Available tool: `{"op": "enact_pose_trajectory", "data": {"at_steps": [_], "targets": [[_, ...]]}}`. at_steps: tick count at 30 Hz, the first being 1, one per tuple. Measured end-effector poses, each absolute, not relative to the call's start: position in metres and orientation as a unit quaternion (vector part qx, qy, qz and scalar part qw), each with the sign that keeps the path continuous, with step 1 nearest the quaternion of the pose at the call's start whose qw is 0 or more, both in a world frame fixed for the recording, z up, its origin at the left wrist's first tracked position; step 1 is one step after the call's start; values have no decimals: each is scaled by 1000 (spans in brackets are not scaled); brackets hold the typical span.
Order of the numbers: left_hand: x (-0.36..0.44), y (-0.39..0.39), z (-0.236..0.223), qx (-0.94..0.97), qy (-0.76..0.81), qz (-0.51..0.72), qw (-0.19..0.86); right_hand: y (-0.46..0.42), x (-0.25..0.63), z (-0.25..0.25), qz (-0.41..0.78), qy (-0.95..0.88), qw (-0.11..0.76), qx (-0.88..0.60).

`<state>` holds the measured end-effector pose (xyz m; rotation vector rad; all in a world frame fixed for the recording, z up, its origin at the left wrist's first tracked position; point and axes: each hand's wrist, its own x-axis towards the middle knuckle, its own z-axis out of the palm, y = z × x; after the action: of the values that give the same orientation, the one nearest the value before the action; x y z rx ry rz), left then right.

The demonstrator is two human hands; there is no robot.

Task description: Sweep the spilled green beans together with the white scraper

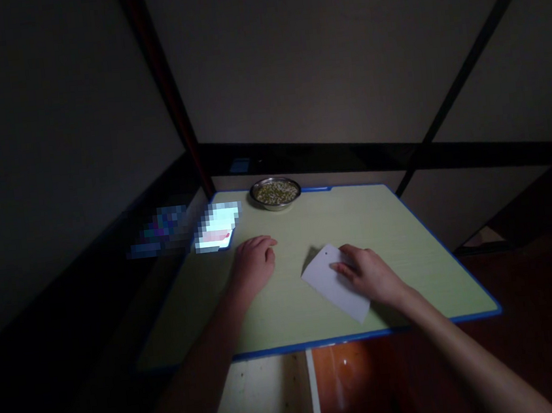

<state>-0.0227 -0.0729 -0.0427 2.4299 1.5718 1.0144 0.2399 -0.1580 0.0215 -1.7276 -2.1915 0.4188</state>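
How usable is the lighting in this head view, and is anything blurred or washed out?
Head view: dim overall, with the room around the table nearly black; the white card under the right hand and the left hand stay readable; the bright patch at the table's left edge is pixelated; the bowl is small but discernible.

A white, flat rectangular card (332, 282) lies skewed on the pale green table (408, 245).
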Motion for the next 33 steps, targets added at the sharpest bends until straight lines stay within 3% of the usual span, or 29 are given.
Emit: {"op": "enact_pose_trajectory", "data": {"at_steps": [8, 14, 22, 33], "targets": [[-28, -65, -49, 759, 518, 382, 99, -143, 214, 22, 238, -750, 222, -576], [-27, -66, -46, 739, 536, 388, 126, -149, 273, 37, 273, -669, 314, -616], [-29, -65, -47, 713, 561, 391, 152, -206, 342, 6, 280, -580, 287, -709], [-27, -68, -37, 648, 580, 445, 213, -195, 275, 1, 253, -662, 248, -661]]}}
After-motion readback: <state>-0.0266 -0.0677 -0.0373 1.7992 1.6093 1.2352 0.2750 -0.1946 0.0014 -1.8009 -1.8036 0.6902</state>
